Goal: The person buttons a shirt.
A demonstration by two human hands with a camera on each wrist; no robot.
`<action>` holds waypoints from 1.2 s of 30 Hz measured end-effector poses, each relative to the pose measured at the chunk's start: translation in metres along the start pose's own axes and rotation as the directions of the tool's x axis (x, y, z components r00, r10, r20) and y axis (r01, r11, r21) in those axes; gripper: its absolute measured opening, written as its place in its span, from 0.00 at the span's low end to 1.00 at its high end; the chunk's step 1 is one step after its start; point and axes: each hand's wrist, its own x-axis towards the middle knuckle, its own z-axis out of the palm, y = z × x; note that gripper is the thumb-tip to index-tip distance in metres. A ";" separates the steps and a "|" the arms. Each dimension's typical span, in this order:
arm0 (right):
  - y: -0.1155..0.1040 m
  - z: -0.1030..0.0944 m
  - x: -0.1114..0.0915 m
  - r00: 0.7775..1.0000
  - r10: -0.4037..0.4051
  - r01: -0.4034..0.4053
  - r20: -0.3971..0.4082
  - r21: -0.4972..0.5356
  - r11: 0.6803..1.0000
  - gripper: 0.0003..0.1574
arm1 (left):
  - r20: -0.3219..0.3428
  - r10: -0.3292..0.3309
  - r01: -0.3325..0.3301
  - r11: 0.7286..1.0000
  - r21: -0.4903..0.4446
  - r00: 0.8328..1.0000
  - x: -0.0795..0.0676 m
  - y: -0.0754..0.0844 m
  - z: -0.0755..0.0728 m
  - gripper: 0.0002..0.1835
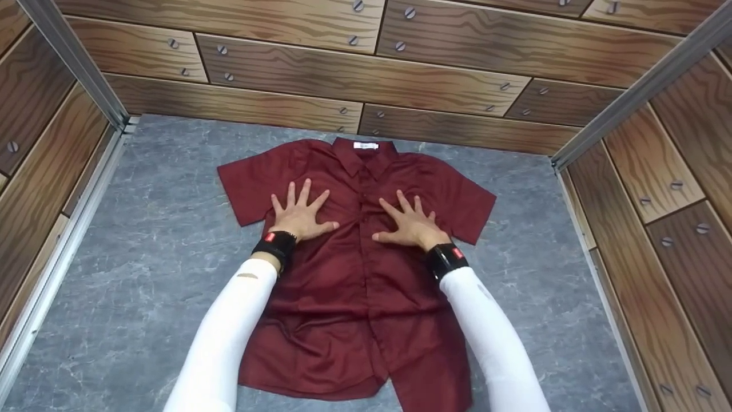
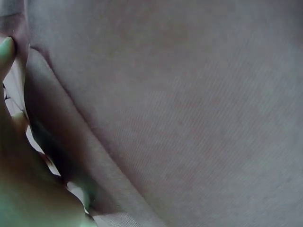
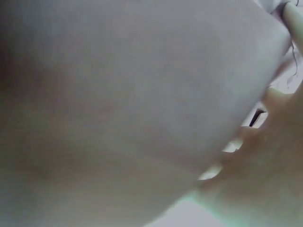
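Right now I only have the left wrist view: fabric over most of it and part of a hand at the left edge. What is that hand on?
Observer: In the head view, the left hand lies with fingers spread on the front of a dark red short-sleeved shirt.
Operator: And where is the other one?
Observer: The right hand is spread on the same shirt, across the button row from the left.
Operator: Which end is farthest from the person?
Observer: The collar end, lying toward the wood-patterned back wall.
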 end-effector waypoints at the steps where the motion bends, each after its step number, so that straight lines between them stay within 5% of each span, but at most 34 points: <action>1: 0.000 -0.001 0.000 1.000 -0.005 0.005 -0.006 0.007 1.000 0.64 | -0.004 -0.001 0.001 1.000 0.000 1.000 0.000 0.000 -0.001 0.49; 7: -0.004 -0.002 -0.005 0.999 -0.022 0.023 -0.030 0.028 0.999 0.61 | -0.053 0.019 -0.016 0.998 0.054 0.998 -0.005 0.004 0.003 0.49; 12: -0.009 0.001 -0.023 0.997 -0.034 0.037 -0.068 0.037 0.999 0.58 | -0.093 0.100 -0.094 0.993 0.066 0.991 -0.023 0.011 0.008 0.49; 19: -0.009 0.012 -0.040 0.999 0.031 -0.030 -0.015 0.041 0.999 0.64 | 0.006 0.115 -0.115 0.992 0.059 0.993 -0.040 0.009 0.011 0.58; 25: -0.006 0.015 -0.038 0.999 0.042 -0.042 0.002 0.029 0.999 0.67 | 0.084 0.082 -0.088 0.994 0.070 0.993 -0.035 0.003 0.009 0.61; 36: 0.000 0.005 -0.028 0.999 0.035 -0.035 -0.009 0.032 0.999 0.69 | 0.098 0.069 -0.077 0.994 0.081 0.993 -0.021 0.007 -0.002 0.62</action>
